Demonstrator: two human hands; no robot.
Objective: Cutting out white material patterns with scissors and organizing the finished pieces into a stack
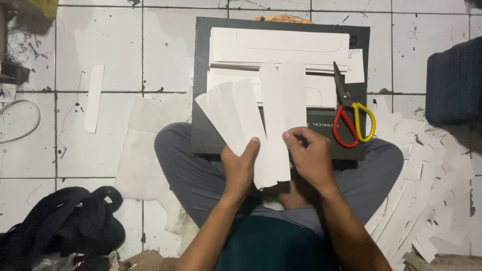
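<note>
My left hand [240, 165] grips a fanned bundle of white paper strips [232, 113], thumb on top. My right hand [310, 153] pinches another group of long white paper strips [282, 95] that stand up over the board. Both bundles meet between my hands above my lap. Under them a dark board [201, 135] rests on my crossed legs and carries stacks of white card sheets [281, 45] with rounded outlines drawn on them. Scissors [351, 113] with red and yellow handles lie shut on the board's right side, next to my right hand.
A heap of white paper offcuts [427, 190] covers the tiled floor at right. One rounded white strip [94, 98] lies on the floor at left, a black bag [65, 221] at lower left, a dark blue cushion [454, 83] at right.
</note>
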